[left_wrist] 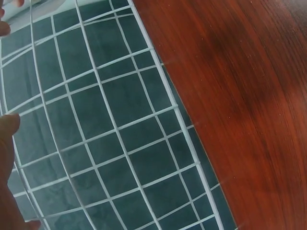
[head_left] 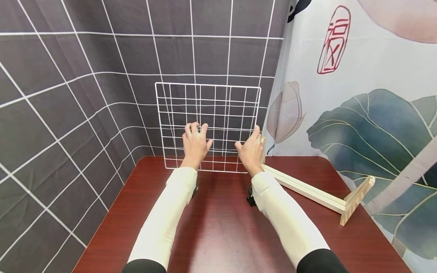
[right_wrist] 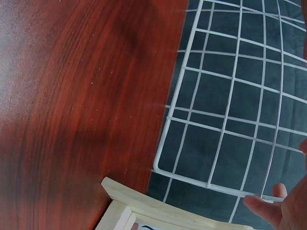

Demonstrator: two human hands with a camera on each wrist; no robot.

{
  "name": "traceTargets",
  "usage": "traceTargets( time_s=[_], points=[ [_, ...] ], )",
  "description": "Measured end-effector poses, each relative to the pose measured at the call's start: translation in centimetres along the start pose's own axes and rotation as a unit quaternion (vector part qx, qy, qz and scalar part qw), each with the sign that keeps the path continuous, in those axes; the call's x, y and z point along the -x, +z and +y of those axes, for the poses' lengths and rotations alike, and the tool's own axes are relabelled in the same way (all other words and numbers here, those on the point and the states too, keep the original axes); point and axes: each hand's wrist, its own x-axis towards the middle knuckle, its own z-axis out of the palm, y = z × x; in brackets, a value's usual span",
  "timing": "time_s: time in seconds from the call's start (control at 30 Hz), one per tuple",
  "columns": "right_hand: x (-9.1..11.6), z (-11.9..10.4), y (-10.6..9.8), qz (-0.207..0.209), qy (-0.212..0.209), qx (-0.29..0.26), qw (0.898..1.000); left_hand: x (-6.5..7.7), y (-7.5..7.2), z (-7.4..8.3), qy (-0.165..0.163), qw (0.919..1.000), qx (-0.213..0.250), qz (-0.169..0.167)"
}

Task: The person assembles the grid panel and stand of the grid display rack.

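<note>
A white wire grid panel (head_left: 214, 101) stands roughly upright at the table's far edge, its lower rim (left_wrist: 189, 139) close to that edge. My left hand (head_left: 195, 146) is at the panel's lower left, fingers spread and pointing up, thumb out to the right. Whether its fingertips touch the wires cannot be told. At the panel's right side, my right hand (head_left: 250, 151) grips the edge wire, thumb in front; the right wrist view shows the thumb (right_wrist: 264, 209) and a fingertip at that edge.
A pale wooden stand (head_left: 307, 188), a long bar with upright end pieces, lies on the right of the red-brown table (head_left: 218, 235). A dark grey curtain (head_left: 112, 110) with white lines hangs behind and left; a printed floral curtain (head_left: 368, 68) hangs right.
</note>
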Motion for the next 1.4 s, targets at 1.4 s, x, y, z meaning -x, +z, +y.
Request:
traceTargets(
  time_s=[1.4],
  points=[
    [-0.3, 1.7, -1.2, -0.024, -0.017, 0.002, 1.000, -0.4, -0.5, -1.2, 0.010, 0.9993, -0.035, 0.003]
  ],
)
